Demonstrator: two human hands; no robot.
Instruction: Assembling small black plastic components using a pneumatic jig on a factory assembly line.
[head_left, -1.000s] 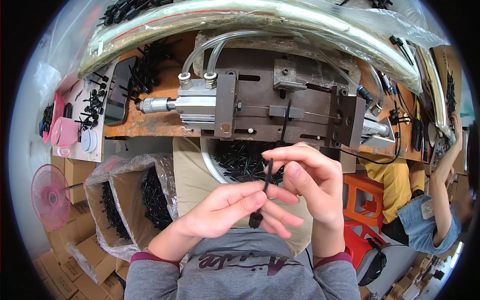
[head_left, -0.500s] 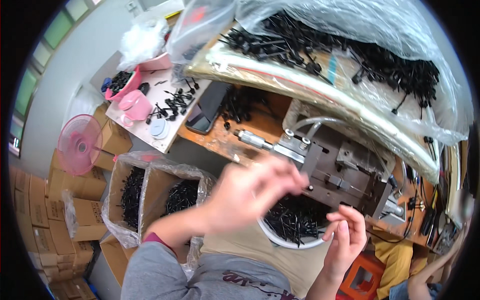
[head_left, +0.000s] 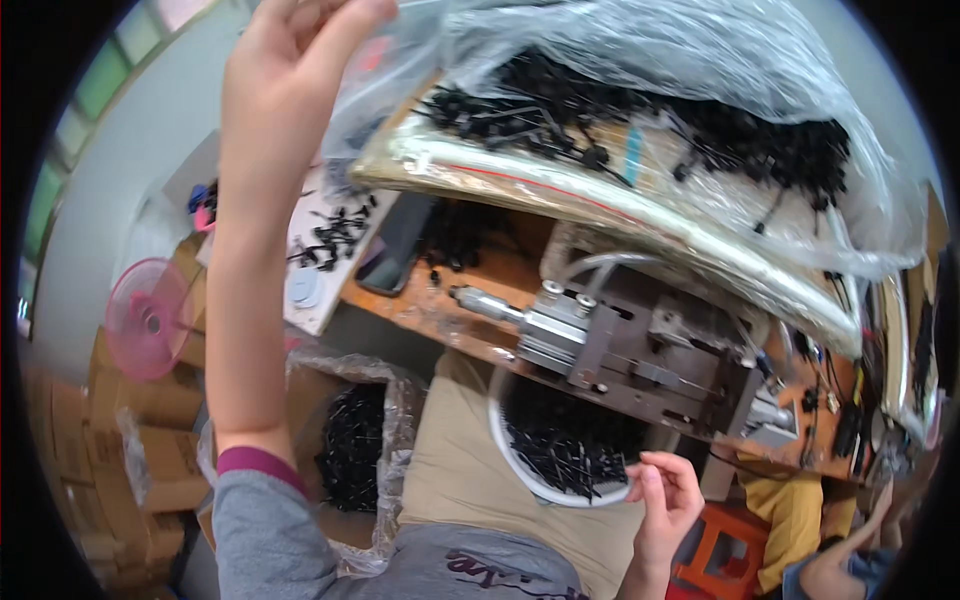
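My left hand [head_left: 285, 85] is raised at the upper left, above the white side table. Its fingers are curled and partly cut off by the picture's top edge, so whatever they may hold is hidden. Low on the right, my right hand [head_left: 670, 497] has its fingers bent in toward the thumb beside the white tub [head_left: 497, 430]; anything between them is too small to make out. Thin black plastic parts [head_left: 570, 450] fill the tub between my legs. Just above it, a metal fixture [head_left: 650, 375] with a silver air cylinder [head_left: 552, 335] sits on the wooden bench.
A plastic-covered shelf [head_left: 560, 190] heaped with black stemmed parts [head_left: 690, 120] spans the back. Phone [head_left: 395, 250] and loose black parts [head_left: 335, 235] lie left. Lined carton [head_left: 395, 440], pink fan [head_left: 150, 318] and stacked boxes [head_left: 75, 430] stand left; an orange stool [head_left: 720, 550] and another person's arm [head_left: 840, 570] right.
My left hand has swung from the front of the fixture up to the far upper left. My right hand has dropped slightly and stays near the tub. The whole view has shifted a little.
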